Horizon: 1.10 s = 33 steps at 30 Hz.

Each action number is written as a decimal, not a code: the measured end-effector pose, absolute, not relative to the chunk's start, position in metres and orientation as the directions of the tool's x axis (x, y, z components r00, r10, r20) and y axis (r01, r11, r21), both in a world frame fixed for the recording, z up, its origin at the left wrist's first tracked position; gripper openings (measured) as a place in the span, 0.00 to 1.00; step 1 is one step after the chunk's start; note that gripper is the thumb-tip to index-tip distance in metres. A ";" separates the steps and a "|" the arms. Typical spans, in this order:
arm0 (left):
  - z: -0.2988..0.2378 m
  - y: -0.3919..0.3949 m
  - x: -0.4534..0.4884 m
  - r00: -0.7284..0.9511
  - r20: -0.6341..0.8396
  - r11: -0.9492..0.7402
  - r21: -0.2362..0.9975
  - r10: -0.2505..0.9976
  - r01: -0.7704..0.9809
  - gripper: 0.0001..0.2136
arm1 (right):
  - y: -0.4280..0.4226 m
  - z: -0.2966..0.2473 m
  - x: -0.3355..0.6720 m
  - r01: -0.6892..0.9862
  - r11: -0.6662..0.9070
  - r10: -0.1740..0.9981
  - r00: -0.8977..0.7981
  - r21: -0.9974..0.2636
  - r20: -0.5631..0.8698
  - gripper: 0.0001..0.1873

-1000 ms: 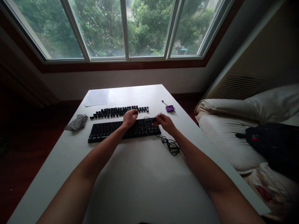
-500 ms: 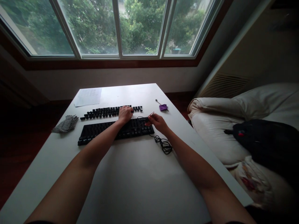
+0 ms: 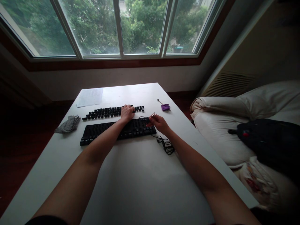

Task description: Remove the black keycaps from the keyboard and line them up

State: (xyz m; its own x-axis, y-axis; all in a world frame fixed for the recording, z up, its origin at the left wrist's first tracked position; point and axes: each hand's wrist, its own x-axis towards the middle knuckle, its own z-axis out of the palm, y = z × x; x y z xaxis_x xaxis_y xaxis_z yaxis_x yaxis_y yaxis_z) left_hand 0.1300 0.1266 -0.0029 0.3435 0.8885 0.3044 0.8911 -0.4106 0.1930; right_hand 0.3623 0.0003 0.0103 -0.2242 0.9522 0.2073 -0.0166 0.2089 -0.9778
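Note:
A black keyboard (image 3: 98,131) lies on the white table, with its cable (image 3: 166,145) coiled by its right end. Behind it stand several loose black keycaps (image 3: 105,112) in rows. My left hand (image 3: 127,113) reaches over the keyboard to the right part of these rows. Its fingers are bent and pinch at a keycap, mostly hidden by the hand. Above the keyboard's right end, my right hand (image 3: 159,122) is closed on a small dark tool (image 3: 147,120). Thin, shiny ends stick up over the fingers; fine detail is too small to tell.
A purple packet (image 3: 165,107) with a thin stick-like brush (image 3: 160,101) lies at the right back. Grey cloth (image 3: 68,124) sits by the left edge, a paper sheet (image 3: 90,97) at the far left corner. Right of the table (image 3: 138,181) is a sofa (image 3: 211,131) bearing a black bag (image 3: 269,140).
The whole view has shifted slightly, so the table and things on it appear a little further right. Both hands keep nearly the same places over the keyboard and keycaps.

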 end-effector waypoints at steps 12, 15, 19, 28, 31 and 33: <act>0.004 0.120 0.128 0.332 0.333 -0.408 0.190 0.882 0.893 0.12 | -0.001 0.010 0.362 -0.015 0.197 0.956 -0.220 -0.980 0.195 0.23; 0.015 0.109 0.115 0.337 0.357 -0.427 0.211 0.871 0.879 0.12 | -0.004 0.014 0.361 -0.028 0.175 0.966 -0.190 -0.984 0.178 0.25; 0.024 0.082 0.062 0.414 0.393 -0.514 0.195 0.821 0.835 0.11 | -0.010 0.027 0.363 -0.053 0.179 0.975 -0.122 -0.982 0.184 0.25; 0.007 -0.011 -0.126 0.152 0.443 -0.312 0.315 0.883 0.896 0.11 | -0.015 0.052 0.326 -0.068 0.262 0.942 -0.197 -0.963 0.271 0.18; -0.002 -0.036 -0.154 0.102 0.328 -0.246 0.434 0.939 0.867 0.13 | -0.008 0.052 0.283 -0.086 0.253 0.905 -0.331 -0.964 0.267 0.17; -0.006 -0.048 -0.163 0.112 0.266 -0.239 0.512 0.957 0.825 0.16 | -0.002 0.051 0.251 -0.088 0.262 0.864 -0.421 -0.961 0.274 0.15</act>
State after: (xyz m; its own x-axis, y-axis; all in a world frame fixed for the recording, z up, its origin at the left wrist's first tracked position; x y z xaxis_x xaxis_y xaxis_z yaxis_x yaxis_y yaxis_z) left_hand -0.1626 -0.0479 -0.0056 0.1124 0.9573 0.2664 0.8252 -0.2393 0.5117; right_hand 0.2515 -0.0020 0.0511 -0.4213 0.8644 0.2744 -0.0880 0.2621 -0.9610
